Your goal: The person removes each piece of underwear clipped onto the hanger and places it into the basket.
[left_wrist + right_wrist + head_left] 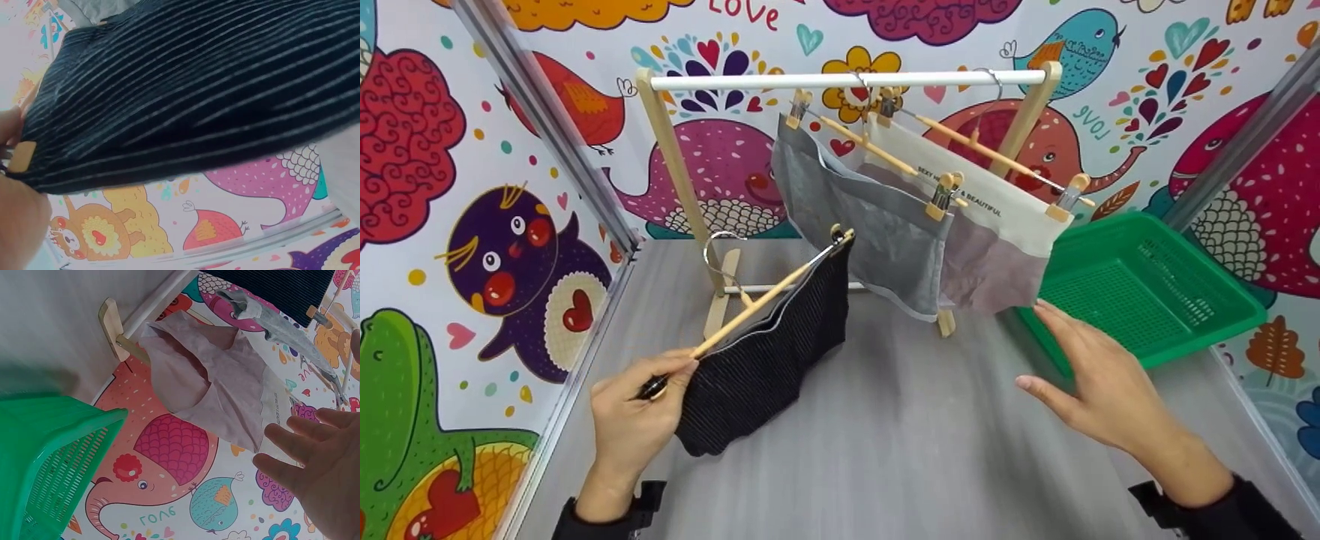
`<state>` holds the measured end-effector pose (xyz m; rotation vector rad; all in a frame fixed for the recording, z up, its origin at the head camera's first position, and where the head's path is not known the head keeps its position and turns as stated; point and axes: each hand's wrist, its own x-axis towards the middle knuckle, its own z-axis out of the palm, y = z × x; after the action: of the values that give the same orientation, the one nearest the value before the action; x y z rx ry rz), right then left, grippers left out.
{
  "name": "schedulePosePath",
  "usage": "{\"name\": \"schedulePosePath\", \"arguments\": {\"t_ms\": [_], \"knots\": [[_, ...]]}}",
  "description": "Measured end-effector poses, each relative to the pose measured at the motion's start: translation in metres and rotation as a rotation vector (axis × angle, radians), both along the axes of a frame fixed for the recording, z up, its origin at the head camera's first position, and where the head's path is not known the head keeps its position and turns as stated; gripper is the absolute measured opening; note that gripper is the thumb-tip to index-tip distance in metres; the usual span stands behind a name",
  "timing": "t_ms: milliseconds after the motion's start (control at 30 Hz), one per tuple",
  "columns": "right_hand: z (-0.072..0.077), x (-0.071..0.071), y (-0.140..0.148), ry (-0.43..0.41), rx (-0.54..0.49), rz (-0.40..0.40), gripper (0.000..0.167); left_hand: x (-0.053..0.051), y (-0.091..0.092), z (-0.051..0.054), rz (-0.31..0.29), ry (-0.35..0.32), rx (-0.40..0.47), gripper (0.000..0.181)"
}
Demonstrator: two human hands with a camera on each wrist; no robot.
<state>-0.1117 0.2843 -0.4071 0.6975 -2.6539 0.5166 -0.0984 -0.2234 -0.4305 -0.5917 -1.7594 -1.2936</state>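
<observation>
My left hand (634, 412) grips one end of a wooden clip hanger (746, 307) at its black clip. Black underpants with thin white stripes (769, 367) hang from that hanger, tilted in front of the rack; the stripes fill much of the left wrist view. My right hand (1106, 382) is held out with its fingers spread and holds nothing. Its fingertips are near the lower corner of mauve underpants with a cream waistband (997, 262); whether they touch, I cannot tell. Grey underpants (862, 225) hang beside these. Both pairs are clipped to hangers on the rack's white rod (750, 82).
The small wooden rack (675, 172) stands at the back of a grey table (900, 450). To its right sits a green plastic basket (1245, 311) with slotted walls. Cartoon-printed panels (521, 390) with metal edges enclose the table.
</observation>
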Motion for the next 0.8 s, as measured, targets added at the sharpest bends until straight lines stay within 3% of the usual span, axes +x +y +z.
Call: {"name": "schedulePosePath", "arguments": {"t_ms": [233,367,500,633,800], "knots": [[0.001,-0.001,-0.001,-0.007,-0.022,-0.004,0.087,0.005,0.004,0.003,-0.036,0.001,-0.056,0.021],[0.001,0.000,-0.001,0.007,-0.034,0.008,0.087,0.007,0.008,0.004,-0.057,0.018,-0.067,0.005],[0.001,-0.002,-0.001,0.028,-0.044,0.026,0.088,0.007,0.013,0.004,-0.097,0.059,-0.058,0.019],[0.003,-0.003,-0.002,0.034,-0.048,0.039,0.087,0.007,0.020,0.002,-0.131,0.071,-0.076,0.003],[0.005,-0.004,-0.007,0.033,-0.039,0.056,0.083,0.009,0.029,0.001,-0.154,0.048,-0.130,0.031]]}}
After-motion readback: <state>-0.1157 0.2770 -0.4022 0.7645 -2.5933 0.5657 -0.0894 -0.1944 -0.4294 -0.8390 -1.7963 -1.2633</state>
